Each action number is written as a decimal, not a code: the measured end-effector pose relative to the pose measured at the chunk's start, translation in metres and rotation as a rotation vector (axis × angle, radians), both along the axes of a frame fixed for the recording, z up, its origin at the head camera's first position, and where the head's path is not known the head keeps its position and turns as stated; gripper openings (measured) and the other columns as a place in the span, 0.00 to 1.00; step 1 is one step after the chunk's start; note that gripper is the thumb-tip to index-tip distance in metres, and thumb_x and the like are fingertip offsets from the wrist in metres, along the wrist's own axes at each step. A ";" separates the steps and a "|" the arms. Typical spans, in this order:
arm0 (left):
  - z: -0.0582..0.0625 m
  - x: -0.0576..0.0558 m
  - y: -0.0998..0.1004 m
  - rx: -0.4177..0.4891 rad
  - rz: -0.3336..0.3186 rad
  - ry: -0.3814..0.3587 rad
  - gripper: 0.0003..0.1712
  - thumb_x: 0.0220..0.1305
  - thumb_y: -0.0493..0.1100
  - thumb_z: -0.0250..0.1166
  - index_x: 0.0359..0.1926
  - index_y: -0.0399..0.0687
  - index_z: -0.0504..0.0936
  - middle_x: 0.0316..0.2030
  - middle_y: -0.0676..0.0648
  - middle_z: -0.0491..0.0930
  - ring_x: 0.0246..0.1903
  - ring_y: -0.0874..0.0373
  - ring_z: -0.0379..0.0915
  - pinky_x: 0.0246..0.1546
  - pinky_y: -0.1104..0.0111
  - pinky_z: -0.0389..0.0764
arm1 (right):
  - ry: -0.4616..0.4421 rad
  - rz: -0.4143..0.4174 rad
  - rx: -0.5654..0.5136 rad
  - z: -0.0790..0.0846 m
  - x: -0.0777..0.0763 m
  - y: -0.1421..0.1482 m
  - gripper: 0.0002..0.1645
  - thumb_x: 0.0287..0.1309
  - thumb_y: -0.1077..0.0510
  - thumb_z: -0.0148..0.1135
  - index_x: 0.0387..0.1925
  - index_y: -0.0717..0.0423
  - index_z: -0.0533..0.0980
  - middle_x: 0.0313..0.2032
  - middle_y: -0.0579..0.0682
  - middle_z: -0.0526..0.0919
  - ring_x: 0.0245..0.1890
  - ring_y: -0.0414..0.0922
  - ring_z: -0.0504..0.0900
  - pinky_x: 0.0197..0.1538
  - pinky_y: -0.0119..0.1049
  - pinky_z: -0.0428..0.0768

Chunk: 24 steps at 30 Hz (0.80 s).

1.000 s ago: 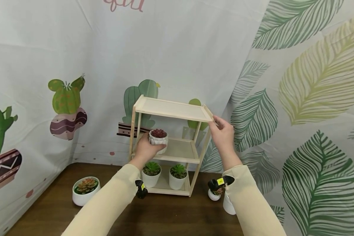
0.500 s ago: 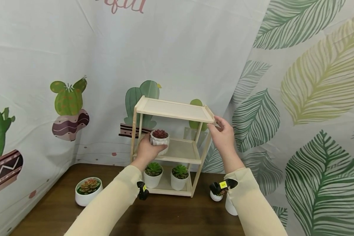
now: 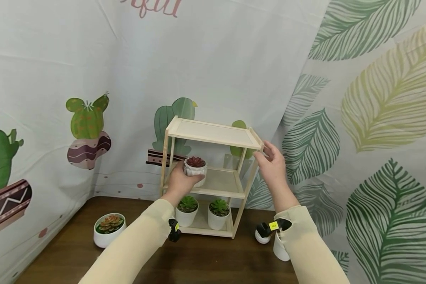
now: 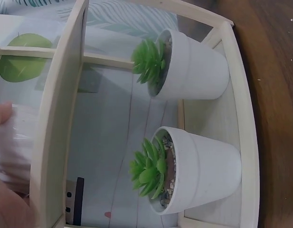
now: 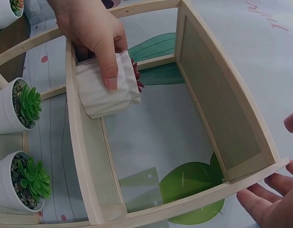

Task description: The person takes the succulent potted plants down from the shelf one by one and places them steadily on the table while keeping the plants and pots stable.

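My left hand [image 3: 182, 182] grips a textured white pot holding a dark red succulent [image 3: 195, 162] at the left part of the middle shelf. In the right wrist view, its thumb lies across the white pot [image 5: 106, 97], whose base is right at the shelf board. My right hand [image 3: 272, 167] holds the top right corner of a three-tier pale wooden shelf rack [image 3: 216, 133], with its fingertips around the corner. On the bottom tier stand two smooth white pots with green succulents, a left pot [image 3: 187, 216] and a right pot [image 3: 218, 219].
A low white bowl with an orange succulent [image 3: 109, 229] stands on the brown table [image 3: 198, 262] at left. To the right of the rack are a small ribbed white pot [image 3: 262, 238] and a white pot [image 3: 280, 249], partly hidden by the right wrist. A printed cloth [image 3: 234, 59] hangs behind.
The whole scene shifts slightly right in the head view. My left hand keeps the red succulent's pot at the middle shelf, and my right hand stays at the rack's corner.
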<state>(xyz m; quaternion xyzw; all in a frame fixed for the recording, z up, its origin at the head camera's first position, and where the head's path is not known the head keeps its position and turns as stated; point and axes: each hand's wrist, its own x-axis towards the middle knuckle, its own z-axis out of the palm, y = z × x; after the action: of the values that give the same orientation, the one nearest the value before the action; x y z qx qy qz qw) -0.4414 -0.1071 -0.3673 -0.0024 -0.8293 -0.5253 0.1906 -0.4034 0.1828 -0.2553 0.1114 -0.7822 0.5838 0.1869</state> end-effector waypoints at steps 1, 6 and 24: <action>0.000 -0.001 0.001 -0.001 -0.001 -0.004 0.58 0.57 0.57 0.78 0.80 0.48 0.56 0.70 0.40 0.70 0.70 0.41 0.68 0.69 0.45 0.73 | -0.004 0.005 -0.005 0.000 0.000 0.001 0.39 0.72 0.47 0.59 0.79 0.45 0.59 0.76 0.52 0.68 0.73 0.53 0.70 0.72 0.54 0.73; 0.002 -0.003 0.004 0.006 -0.004 -0.012 0.58 0.57 0.58 0.78 0.80 0.49 0.56 0.71 0.41 0.70 0.70 0.42 0.68 0.69 0.46 0.73 | -0.012 0.012 -0.024 -0.001 -0.002 0.005 0.39 0.72 0.47 0.59 0.79 0.49 0.61 0.74 0.54 0.70 0.72 0.53 0.72 0.70 0.52 0.76; 0.004 0.000 0.004 0.023 0.001 0.031 0.53 0.55 0.56 0.79 0.76 0.48 0.63 0.64 0.42 0.75 0.65 0.43 0.73 0.66 0.48 0.76 | -0.046 0.025 -0.032 0.001 -0.003 0.004 0.36 0.72 0.48 0.59 0.76 0.52 0.65 0.71 0.58 0.73 0.69 0.55 0.75 0.67 0.53 0.78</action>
<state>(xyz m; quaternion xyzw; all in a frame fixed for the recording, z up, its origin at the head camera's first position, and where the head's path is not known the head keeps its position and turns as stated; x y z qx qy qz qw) -0.4418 -0.1027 -0.3634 -0.0078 -0.8200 -0.5348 0.2039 -0.4067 0.1866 -0.2542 0.1047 -0.7755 0.6008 0.1635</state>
